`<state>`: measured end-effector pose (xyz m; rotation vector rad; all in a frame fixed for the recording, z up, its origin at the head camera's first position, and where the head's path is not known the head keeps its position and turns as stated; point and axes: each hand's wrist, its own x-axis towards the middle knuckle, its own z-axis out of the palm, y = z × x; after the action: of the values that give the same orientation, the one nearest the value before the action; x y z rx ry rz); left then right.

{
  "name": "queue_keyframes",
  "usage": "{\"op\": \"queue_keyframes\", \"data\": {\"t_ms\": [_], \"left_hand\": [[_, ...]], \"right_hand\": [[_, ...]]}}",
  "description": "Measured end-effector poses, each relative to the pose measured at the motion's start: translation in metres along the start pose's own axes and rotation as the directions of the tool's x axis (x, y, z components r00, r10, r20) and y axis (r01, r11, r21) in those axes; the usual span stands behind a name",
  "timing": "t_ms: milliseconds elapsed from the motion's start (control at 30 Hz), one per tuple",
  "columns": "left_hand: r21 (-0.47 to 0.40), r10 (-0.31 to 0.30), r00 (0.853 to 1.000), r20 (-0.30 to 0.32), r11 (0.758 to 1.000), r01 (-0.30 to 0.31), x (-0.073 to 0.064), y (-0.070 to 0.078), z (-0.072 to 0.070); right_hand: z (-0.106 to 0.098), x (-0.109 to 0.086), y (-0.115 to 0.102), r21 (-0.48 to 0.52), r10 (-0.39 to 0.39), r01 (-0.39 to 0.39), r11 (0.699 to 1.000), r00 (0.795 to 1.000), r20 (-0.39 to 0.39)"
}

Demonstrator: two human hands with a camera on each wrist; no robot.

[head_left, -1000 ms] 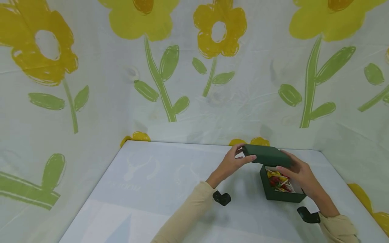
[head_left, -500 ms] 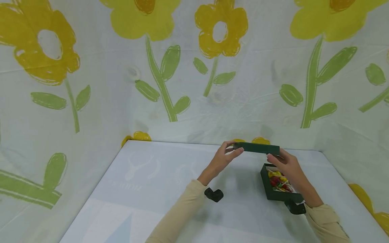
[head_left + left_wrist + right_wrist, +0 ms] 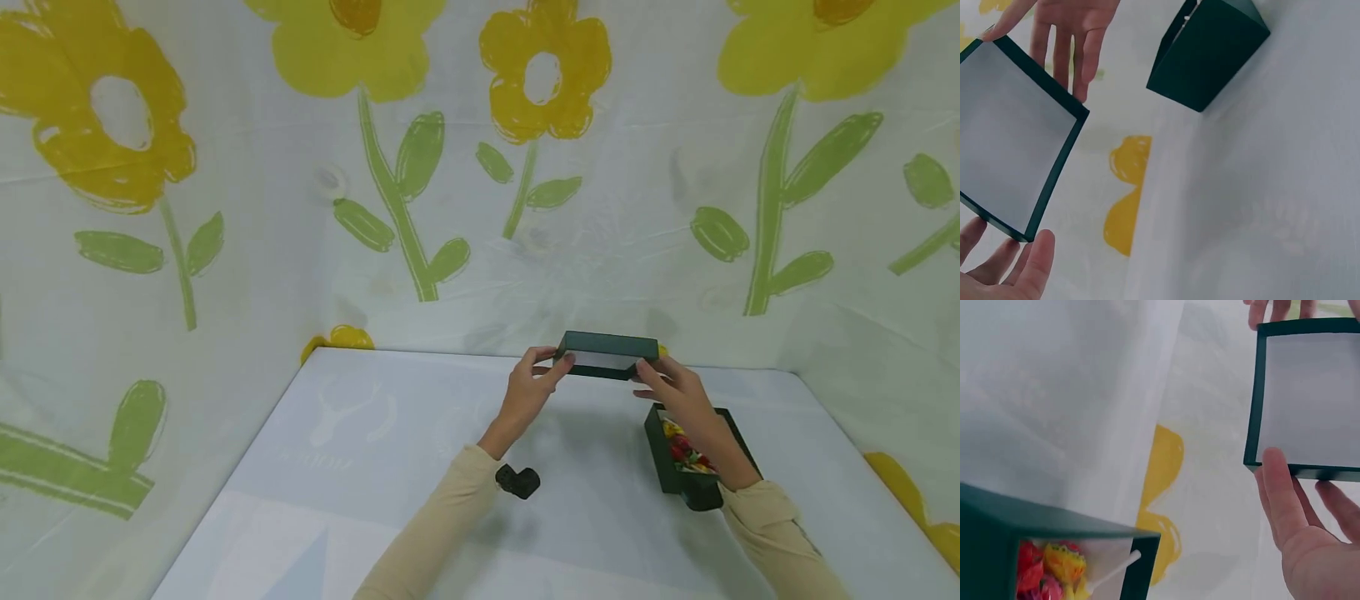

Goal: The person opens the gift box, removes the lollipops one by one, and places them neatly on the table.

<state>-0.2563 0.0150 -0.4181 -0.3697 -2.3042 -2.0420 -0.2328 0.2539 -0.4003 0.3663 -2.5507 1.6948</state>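
Note:
A dark green box lid [image 3: 611,343] with a white inside is held up between both hands above the far part of the table, its hollow side facing me. My left hand [image 3: 523,396] pinches its left end, thumb on the near rim and fingers behind. At the opposite end my right hand [image 3: 684,398] grips the lid the same way; in the right wrist view the thumb overlaps the lid's white inside [image 3: 1316,394]. Below my right forearm stands the open green box [image 3: 660,454], holding lollipops [image 3: 681,446] in red and yellow wrappers, partly hidden by the arm.
The white table [image 3: 390,467] reaches back to a pale wall sheet [image 3: 615,275] printed with yellow flowers, which also closes both sides. A black wrist camera [image 3: 517,481] hangs at my left wrist, and another black wrist camera [image 3: 702,493] overlaps the box's front.
Both hands have carried the lid left, away from over the box, and tipped it so its white inside shows. The box has stayed put.

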Motion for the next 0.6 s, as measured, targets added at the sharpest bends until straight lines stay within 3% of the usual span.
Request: {"op": "queue_keyframes", "data": {"t_ms": [267, 600], "left_hand": [[0.091, 0.055, 0.997, -0.055, 0.995, -0.05, 0.002, -0.01, -0.008], [0.057, 0.091, 0.994, -0.062, 0.995, -0.088, 0.005, -0.021, -0.019]], "right_hand": [[0.011, 0.007, -0.002, -0.015, 0.048, -0.048, 0.999, 0.999, -0.023], [0.023, 0.018, 0.002, -0.006, 0.139, -0.14, 0.99, 0.988, -0.061]]}}
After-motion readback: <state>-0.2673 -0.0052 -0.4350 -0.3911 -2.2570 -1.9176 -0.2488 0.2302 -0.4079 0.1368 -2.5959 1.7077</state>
